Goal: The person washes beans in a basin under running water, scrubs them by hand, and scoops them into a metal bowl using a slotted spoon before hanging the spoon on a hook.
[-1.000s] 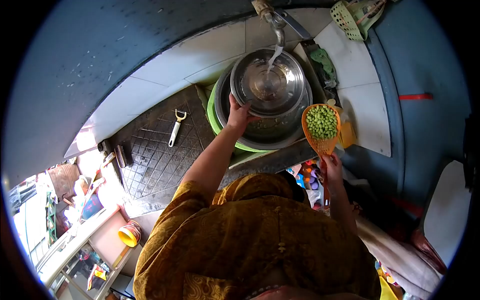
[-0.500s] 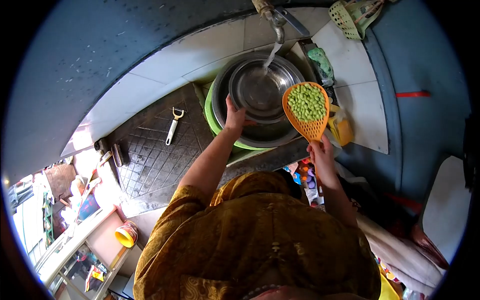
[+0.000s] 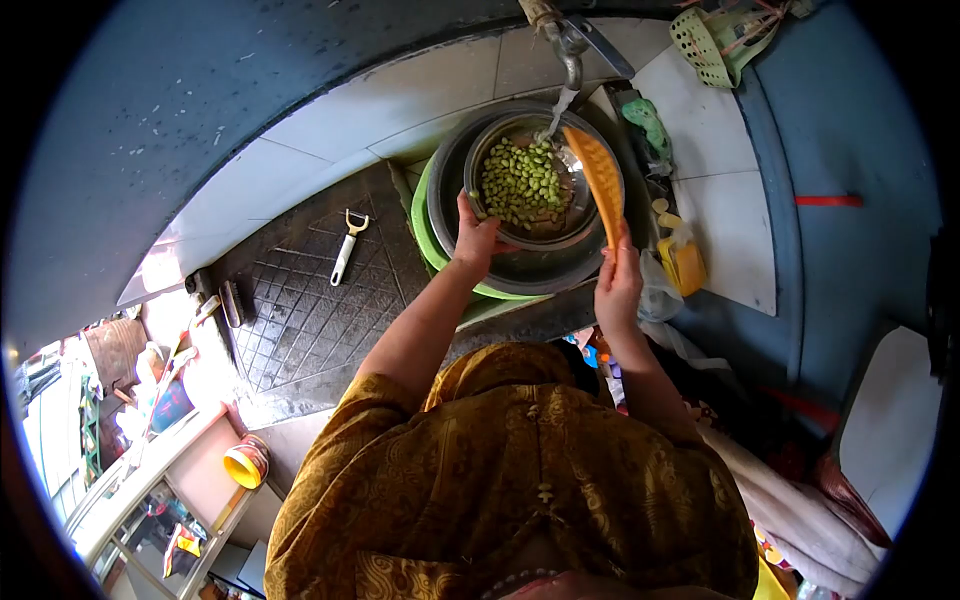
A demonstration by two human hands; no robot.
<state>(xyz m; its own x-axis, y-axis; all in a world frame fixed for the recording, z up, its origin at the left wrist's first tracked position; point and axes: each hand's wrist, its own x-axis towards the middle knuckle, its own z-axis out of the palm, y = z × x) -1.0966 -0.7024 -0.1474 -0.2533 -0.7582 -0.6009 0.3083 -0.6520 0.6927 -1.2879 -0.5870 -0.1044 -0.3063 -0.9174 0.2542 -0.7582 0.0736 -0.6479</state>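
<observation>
My left hand (image 3: 476, 240) grips the lower left rim of a steel bowl (image 3: 572, 222). Green beans (image 3: 518, 180) lie in that bowl, and water from the tap (image 3: 572, 68) runs into it. Beneath the bowl is a larger dark metal basin (image 3: 447, 190), with a green tub (image 3: 424, 225) around its outside. My right hand (image 3: 620, 277) is closed on the handle of an orange slotted ladle (image 3: 597, 175). The ladle is tipped on its edge over the right side of the bowl, and no beans show on it.
A white peeler (image 3: 348, 247) lies on the dark counter (image 3: 300, 300) to the left, with a brush (image 3: 232, 303) farther left. Right of the basin are a green scrubber (image 3: 645, 122) and a yellow item in plastic (image 3: 684, 262). A green perforated basket (image 3: 705, 45) hangs upper right.
The orange ladle has moved left over the bowl and turned on its edge. Its beans are now in the steel bowl. My left hand keeps its hold on the rim.
</observation>
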